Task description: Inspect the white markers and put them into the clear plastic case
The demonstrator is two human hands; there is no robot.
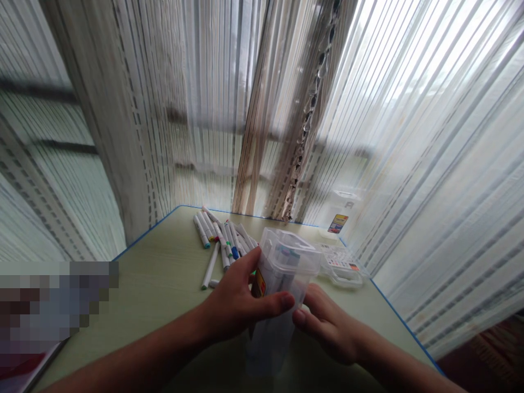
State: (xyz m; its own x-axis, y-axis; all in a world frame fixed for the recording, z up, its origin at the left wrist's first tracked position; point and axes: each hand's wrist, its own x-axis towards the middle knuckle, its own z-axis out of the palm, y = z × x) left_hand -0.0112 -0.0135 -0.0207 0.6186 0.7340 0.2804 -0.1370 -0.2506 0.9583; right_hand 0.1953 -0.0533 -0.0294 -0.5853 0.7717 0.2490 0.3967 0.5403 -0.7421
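A clear plastic marker box [282, 273] stands upright on the pale green table [164, 295], with markers inside it. My left hand [237, 300] wraps around its left side, thumb across the front. Against the box's lower right side presses my right hand [327, 325], fingers curled on it. Several loose white markers [223, 240] with coloured caps lie in a heap just behind the box, near the table's far edge.
A clear plastic lid or tray [344, 267] lies at the right of the box, and a white container [341, 215] with a coloured label stands behind the sheer curtain. Striped curtains [204, 109] surround the table's far sides. A blurred patch covers the lower left.
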